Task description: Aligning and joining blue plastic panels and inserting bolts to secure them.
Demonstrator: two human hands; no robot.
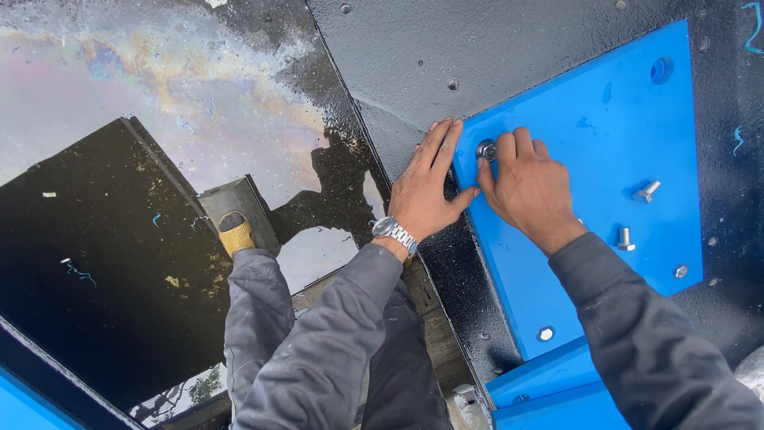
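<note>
Blue plate [589, 159]: right hand [529, 187] fingers pinch half-hidden bolt [486, 149]; left hand [426, 187] flat, released.

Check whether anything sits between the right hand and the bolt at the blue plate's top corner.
Nothing visible does. The right hand already has its fingertips on the bolt at the corner of the blue plate. The left hand lies flat beside it, on the plate's edge.
</note>
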